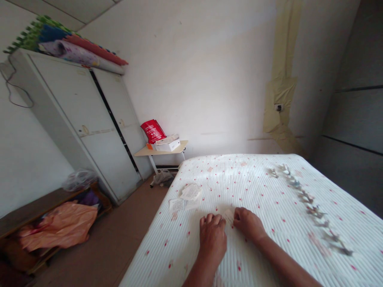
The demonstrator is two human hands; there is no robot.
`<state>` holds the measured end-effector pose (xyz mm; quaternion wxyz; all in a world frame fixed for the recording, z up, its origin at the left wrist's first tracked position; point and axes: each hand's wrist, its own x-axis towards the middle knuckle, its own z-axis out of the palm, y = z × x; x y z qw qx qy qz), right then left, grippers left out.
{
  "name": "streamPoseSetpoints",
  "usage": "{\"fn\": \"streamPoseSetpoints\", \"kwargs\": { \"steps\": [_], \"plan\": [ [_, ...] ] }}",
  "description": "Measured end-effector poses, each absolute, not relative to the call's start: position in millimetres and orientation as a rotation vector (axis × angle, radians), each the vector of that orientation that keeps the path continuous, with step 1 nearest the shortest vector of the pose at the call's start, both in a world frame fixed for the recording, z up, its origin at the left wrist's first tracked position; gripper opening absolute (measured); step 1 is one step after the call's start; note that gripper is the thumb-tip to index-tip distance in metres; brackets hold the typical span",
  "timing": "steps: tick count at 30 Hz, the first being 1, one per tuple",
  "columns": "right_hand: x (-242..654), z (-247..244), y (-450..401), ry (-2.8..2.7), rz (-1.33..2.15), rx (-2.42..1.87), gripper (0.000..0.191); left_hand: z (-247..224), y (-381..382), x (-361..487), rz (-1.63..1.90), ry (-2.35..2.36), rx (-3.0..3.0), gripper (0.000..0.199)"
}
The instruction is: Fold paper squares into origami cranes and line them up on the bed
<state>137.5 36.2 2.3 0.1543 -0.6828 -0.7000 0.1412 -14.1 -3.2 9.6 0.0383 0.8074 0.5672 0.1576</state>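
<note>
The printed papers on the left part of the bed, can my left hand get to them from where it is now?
Probably yes: your left hand is close by, and only patterned bed cover shows between it and the printed papers. Nothing appears to block the way.

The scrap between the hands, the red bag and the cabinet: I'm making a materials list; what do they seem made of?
Scrap: likely thin, matte paper, pale with faint lines like print. Red bag: probably glossy plastic, by its shine and puffed shape. Cabinet: perhaps painted metal, from its smooth grey surface; board is possible.
</note>
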Motion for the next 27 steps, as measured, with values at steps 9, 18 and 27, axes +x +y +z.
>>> {"fn": "streamPoseSetpoints", "kwargs": {
  "steps": [9,18,27],
  "plan": [
    [146.2,-0.3,35.8,-1.997,0.393,-1.769,0.027,3.1,3.2,-11.9,0.562,1.718,2.468,0.024],
    [128.2,-1.6,33.9,-2.147,0.266,-1.735,0.036,-2.2,8.7,-9.9,0.643,1.771,2.363,0.029],
    [130.4,-6.4,37.4,-2.123,0.291,-1.755,0.040,-7.8,22.2,-7.0,0.580,1.934,2.240,0.034]
  ]
}}
